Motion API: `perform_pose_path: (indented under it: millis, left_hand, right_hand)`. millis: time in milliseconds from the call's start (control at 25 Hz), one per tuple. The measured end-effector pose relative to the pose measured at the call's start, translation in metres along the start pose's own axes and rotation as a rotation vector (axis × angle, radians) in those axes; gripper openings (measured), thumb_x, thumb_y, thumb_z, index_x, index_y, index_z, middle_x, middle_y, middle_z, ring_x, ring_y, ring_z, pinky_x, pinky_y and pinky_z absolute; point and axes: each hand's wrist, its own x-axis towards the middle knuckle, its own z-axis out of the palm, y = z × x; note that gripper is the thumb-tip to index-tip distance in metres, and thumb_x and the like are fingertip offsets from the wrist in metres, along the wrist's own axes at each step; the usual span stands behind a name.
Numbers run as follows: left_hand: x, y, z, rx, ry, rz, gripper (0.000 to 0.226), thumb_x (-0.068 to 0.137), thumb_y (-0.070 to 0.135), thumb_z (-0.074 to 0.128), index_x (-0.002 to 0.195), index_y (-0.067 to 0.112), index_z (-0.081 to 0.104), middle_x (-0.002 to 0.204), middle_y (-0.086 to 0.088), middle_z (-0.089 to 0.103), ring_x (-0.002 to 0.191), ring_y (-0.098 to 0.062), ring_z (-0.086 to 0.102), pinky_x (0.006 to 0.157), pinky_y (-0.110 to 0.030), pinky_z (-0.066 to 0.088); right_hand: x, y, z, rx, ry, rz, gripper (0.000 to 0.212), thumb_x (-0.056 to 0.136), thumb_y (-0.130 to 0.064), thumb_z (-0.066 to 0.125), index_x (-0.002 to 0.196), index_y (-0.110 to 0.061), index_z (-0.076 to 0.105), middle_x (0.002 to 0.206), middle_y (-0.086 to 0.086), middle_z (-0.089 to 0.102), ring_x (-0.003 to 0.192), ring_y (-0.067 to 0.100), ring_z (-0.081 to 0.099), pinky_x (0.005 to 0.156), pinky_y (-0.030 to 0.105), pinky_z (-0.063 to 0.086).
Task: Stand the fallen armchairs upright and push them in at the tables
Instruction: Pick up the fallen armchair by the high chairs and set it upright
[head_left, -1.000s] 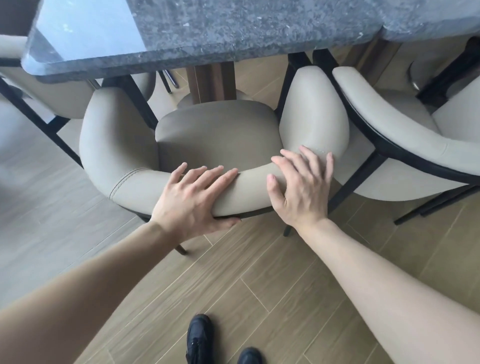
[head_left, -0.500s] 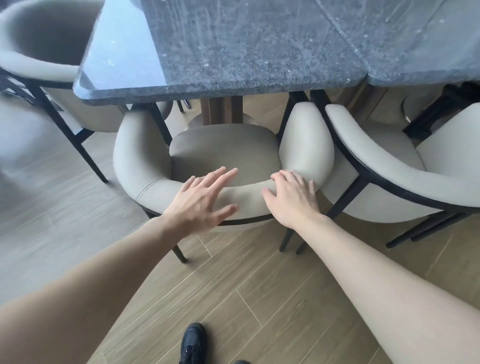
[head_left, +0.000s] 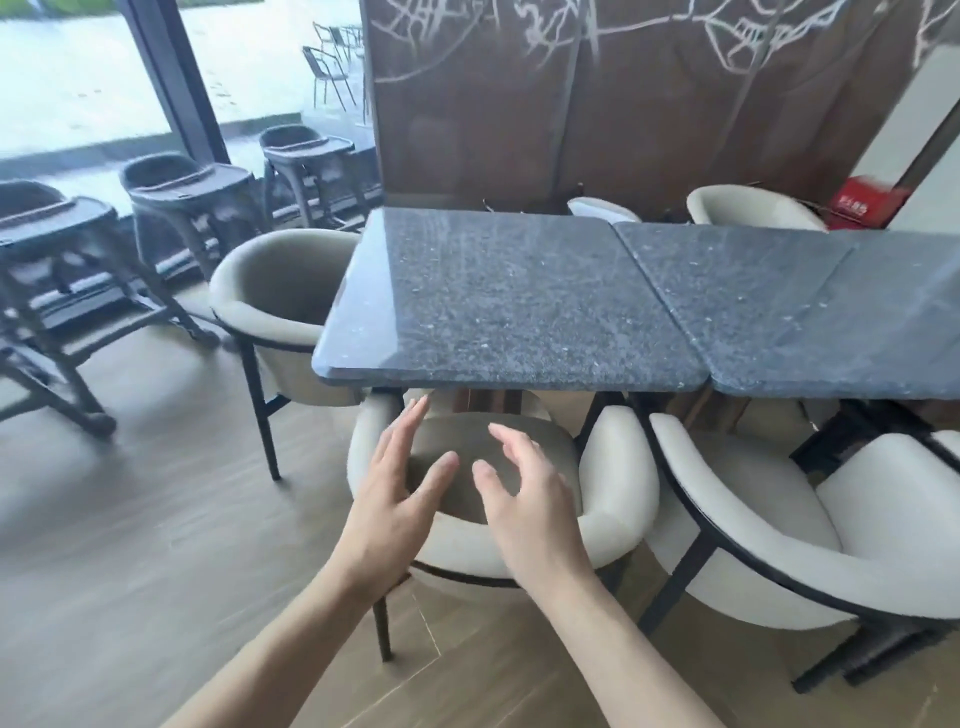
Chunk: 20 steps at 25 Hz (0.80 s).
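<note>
A beige armchair (head_left: 621, 493) with black legs stands upright directly before me, its seat tucked under the near edge of the dark speckled stone table (head_left: 498, 296). My left hand (head_left: 397, 504) and my right hand (head_left: 524, 499) hover just above its curved backrest, fingers spread, holding nothing. A second beige armchair (head_left: 748, 525) stands upright to the right, under the adjoining table (head_left: 810, 312). A third armchair (head_left: 270, 306) stands at the left end of the table. Two more chair backs (head_left: 753, 208) show beyond the far edge.
Several dark high chairs (head_left: 182, 202) line the window at the left. A brown patterned partition (head_left: 623, 98) rises behind the tables. A red box (head_left: 862, 202) lies at the far right. Wood-look floor (head_left: 156, 545) stretches to my left.
Both hands have lifted off the armchair's backrest and now hover open above it. My view has risen and pulled back, so the tabletops and the room now show.
</note>
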Motion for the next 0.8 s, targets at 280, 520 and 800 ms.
perform_pose_path:
  millis: [280, 520, 800]
  left_hand:
    - [-0.001, 0.057, -0.086, -0.326, 0.162, -0.101, 0.044, 0.106, 0.021, 0.049, 0.149, 0.027, 0.044, 0.139, 0.028, 0.056, 0.120, 0.023, 0.047, 0.088, 0.004, 0.037]
    - [0.012, 0.052, -0.180, -0.368, 0.231, -0.093, 0.040, 0.105, 0.035, 0.049, 0.145, 0.035, 0.051, 0.140, 0.027, 0.057, 0.132, 0.007, 0.048, 0.115, -0.029, 0.036]
    - [0.036, 0.016, -0.330, -0.353, 0.184, -0.125, 0.049, 0.091, 0.053, 0.044, 0.139, 0.045, 0.055, 0.146, 0.024, 0.053, 0.137, 0.000, 0.048, 0.121, -0.041, 0.031]
  right_hand:
    - [0.004, -0.109, 0.020, 0.377, -0.097, 0.071, 0.030, 0.099, -0.020, 0.056, 0.128, -0.026, 0.062, 0.132, -0.012, 0.062, 0.110, -0.018, 0.055, 0.091, 0.002, 0.040]
    - [0.015, -0.181, 0.070, 0.509, -0.122, 0.099, 0.030, 0.100, -0.017, 0.055, 0.128, -0.021, 0.064, 0.123, -0.016, 0.064, 0.113, -0.012, 0.056, 0.109, 0.030, 0.044]
    - [0.048, -0.255, 0.174, 0.545, -0.141, 0.085, 0.025, 0.100, -0.022, 0.053, 0.119, -0.028, 0.068, 0.119, -0.016, 0.068, 0.117, 0.005, 0.063, 0.101, 0.033, 0.050]
